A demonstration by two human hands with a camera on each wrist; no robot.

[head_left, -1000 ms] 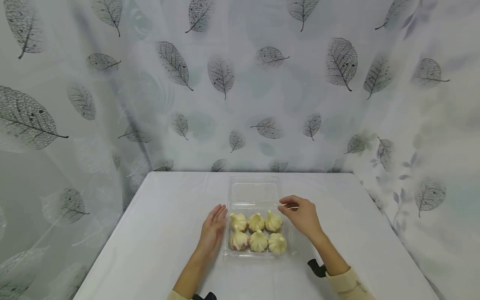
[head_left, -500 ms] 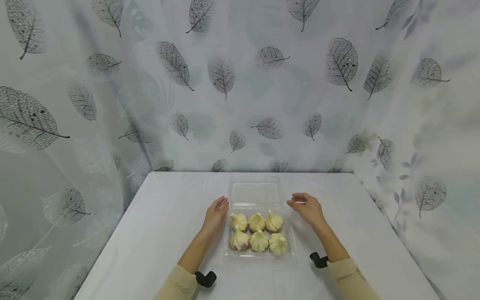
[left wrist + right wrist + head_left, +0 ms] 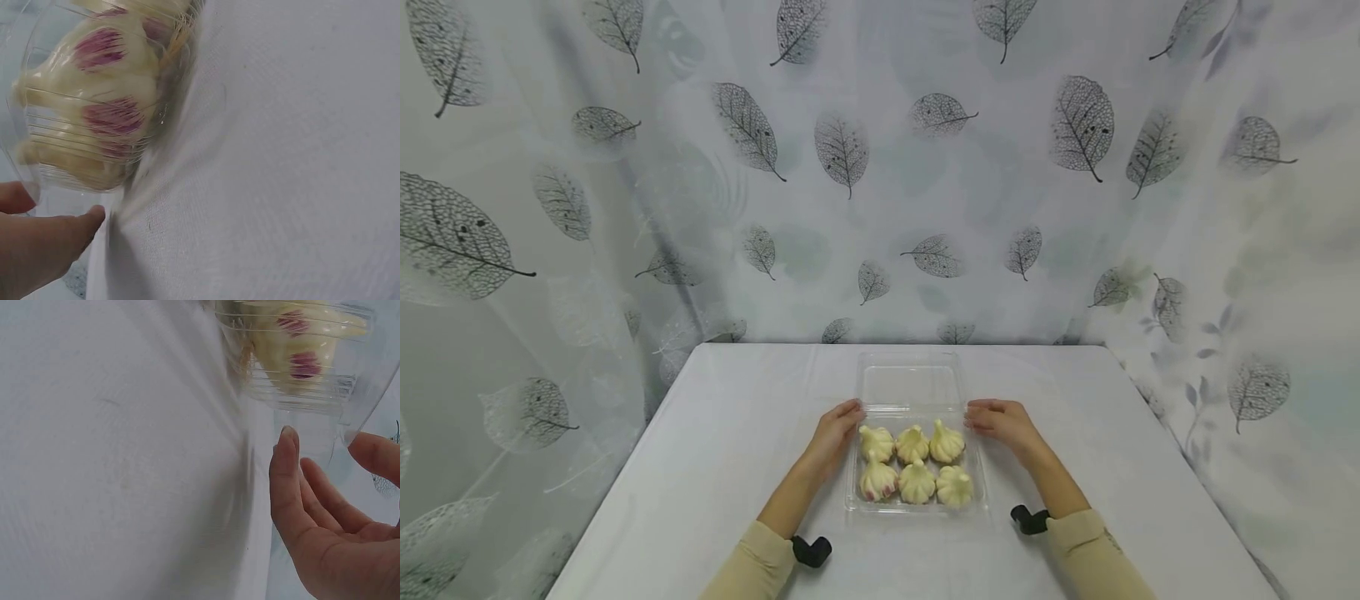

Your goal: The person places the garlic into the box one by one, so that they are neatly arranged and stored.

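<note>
A clear plastic clamshell box (image 3: 917,507) sits on the table, its lid (image 3: 910,385) folded back flat behind it. Several garlic bulbs (image 3: 917,482) lie inside in two rows, pale with purple streaks in the wrist views. My left hand (image 3: 833,435) is at the box's back left corner; in the left wrist view its thumb touches the rim, with a finger extended below. At the back right corner is my right hand (image 3: 1006,427). In the right wrist view its thumb (image 3: 374,456) touches the rim, while the fingers (image 3: 287,478) reach out fairly straight beneath.
A white cloth covers the table (image 3: 760,383), and its far edge runs just behind the lid. Leaf-printed curtains (image 3: 925,167) hang behind and at both sides. Each wrist carries a black mount (image 3: 811,552).
Both hands were apart from the box half a second ago and have moved inward to its back corners. The right hand first drew away to the right, then returned. Box and garlic stay put.
</note>
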